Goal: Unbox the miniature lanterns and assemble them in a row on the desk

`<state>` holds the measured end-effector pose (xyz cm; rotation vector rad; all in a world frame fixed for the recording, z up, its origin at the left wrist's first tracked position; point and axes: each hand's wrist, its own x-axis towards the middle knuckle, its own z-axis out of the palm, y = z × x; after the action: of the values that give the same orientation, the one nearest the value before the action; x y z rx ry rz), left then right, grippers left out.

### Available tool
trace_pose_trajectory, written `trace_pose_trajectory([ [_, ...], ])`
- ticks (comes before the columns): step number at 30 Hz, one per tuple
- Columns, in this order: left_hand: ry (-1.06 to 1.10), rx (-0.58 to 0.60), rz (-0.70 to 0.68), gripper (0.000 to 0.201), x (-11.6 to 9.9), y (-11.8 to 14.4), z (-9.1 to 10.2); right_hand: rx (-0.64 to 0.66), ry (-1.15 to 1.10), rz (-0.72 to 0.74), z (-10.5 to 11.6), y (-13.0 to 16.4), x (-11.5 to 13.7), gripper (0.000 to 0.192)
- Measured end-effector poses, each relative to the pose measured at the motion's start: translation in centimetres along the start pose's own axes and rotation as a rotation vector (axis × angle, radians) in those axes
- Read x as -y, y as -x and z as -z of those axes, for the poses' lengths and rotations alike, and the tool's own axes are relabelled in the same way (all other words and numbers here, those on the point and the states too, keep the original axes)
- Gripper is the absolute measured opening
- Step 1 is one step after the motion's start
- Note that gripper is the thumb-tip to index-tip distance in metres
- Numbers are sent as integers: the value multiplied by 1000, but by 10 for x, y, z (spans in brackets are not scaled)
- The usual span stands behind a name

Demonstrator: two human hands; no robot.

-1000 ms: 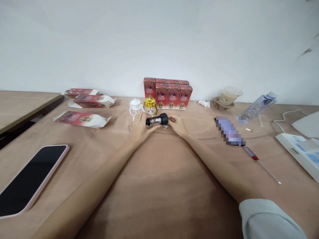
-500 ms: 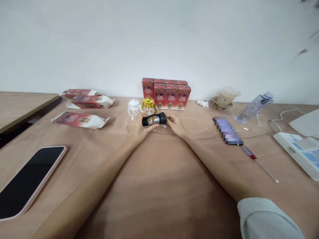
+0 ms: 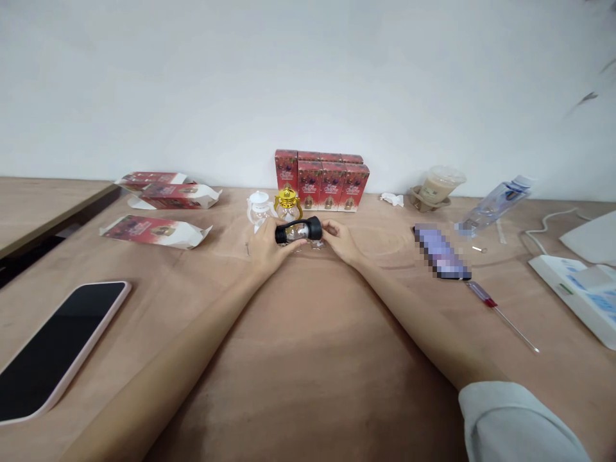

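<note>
1. Black lantern point(image 3: 298, 231): small, clear middle, black ends, lying sideways, held just above the bench point(image 3: 308, 359) at far centre, between both hands.
2. Left hand point(image 3: 267, 247): fingers closed on the lantern's left end, thumb over the top.
3. Right hand point(image 3: 339, 241): fingertips at the lantern's right end, touching it; how firm the grip is, can't tell.
4. Just behind the hands: gold lantern point(image 3: 287, 203) and white lantern point(image 3: 259, 208), both upright, side by side.
5. Behind those, against the wall: row of red boxes point(image 3: 323, 181), standing, touching each other.
6. Far left: opened red cartons point(image 3: 154, 230) lying flat, flaps out.
7. Near left: phone point(image 3: 58, 350), pink case, screen dark, face up.
8. Right side: red-handled screwdriver point(image 3: 500, 312) flat on bench; drink cup point(image 3: 437, 184) and plastic bottle point(image 3: 495, 202) tilted by the wall; white device point(image 3: 577, 292) at right edge.
</note>
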<state>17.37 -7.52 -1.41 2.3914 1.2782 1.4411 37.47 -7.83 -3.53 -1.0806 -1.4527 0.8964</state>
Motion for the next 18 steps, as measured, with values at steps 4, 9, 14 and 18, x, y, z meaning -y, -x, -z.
trace_pose_trajectory([
  [4,-7,-6,-1,49,-1,0,0,-10,-25,0,0,1,2,32],
  [9,7,12,-9,49,1,0,0,-14,-11,2,0,1,3,33],
  [14,8,9,5,48,1,0,-1,-9,-3,8,0,1,3,33],
  [18,17,5,24,48,1,0,-1,-31,-14,2,0,1,1,32],
])
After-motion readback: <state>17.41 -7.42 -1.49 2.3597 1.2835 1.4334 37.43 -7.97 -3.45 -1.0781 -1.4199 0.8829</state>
